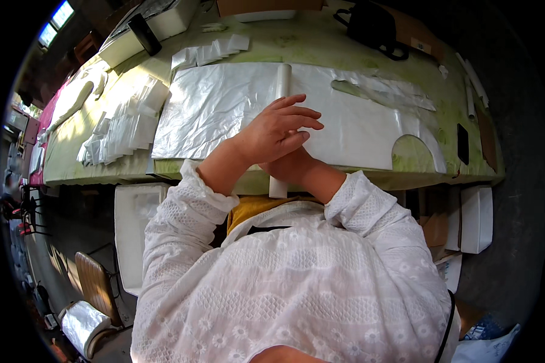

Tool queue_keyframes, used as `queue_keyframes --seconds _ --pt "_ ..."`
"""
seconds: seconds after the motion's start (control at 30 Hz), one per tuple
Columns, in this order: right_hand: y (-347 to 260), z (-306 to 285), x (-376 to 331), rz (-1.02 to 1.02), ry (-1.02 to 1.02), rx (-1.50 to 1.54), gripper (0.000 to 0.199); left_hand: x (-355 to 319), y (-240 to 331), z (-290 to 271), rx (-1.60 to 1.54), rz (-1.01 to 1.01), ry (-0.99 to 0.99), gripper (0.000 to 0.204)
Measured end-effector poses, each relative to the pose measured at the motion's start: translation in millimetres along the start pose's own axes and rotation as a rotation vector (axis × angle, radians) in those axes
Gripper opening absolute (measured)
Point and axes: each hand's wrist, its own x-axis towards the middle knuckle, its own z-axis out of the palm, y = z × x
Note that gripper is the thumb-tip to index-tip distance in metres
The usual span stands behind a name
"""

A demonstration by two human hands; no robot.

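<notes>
My left hand (277, 128) is held over the middle of the table, its fingers stretched out toward the right and slightly apart. It crosses above my right hand (289, 164), which it partly covers, so the right fingers are hidden. Whether the two hands touch, I cannot tell. Below them a white tube or roll (283, 80) lies lengthwise, from the far part of the plastic to past the table's near edge. Shiny, wrinkled plastic film (203, 109) spreads to its left. On its right lies a smoother whitish sheet (351, 136) with a curved cutout at its near right corner.
Stacks of small clear plastic bags (130, 124) lie at the left, with more bags (215, 51) farther back. A black phone (462, 144) rests near the right edge, and a black bag (372, 27) stands behind. The green-covered table (406, 176) has a white foam box (133, 227) beneath it.
</notes>
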Motion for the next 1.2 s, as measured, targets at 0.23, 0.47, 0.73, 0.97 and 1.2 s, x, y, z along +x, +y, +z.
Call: queue_keyframes --seconds 0.23,0.47,0.73,0.97,1.2 --pt "-10.1 -18.7 -18.9 0.009 -0.091 0.246 0.021 -9.9 -44.1 -0.3 0.075 -0.24 -0.392 0.04" --pt "-11.9 -48.3 -101.9 -0.048 0.144 0.35 0.018 -108.2 -47.6 -30.1 0.657 -0.461 0.295 0.024" --pt "-10.3 -45.2 -101.9 -0.092 0.12 0.402 0.019 -121.1 -27.1 -57.3 0.381 -0.901 0.114 0.055" --pt "-1.6 -40.1 -106.6 -0.115 0.114 0.388 0.019 -112.7 -62.2 -55.8 0.703 -0.778 0.136 0.068" --pt "-2.2 -44.8 -111.9 -0.067 0.089 0.349 0.02 -100.7 -87.1 -87.0 0.729 -1.201 0.076 0.085"
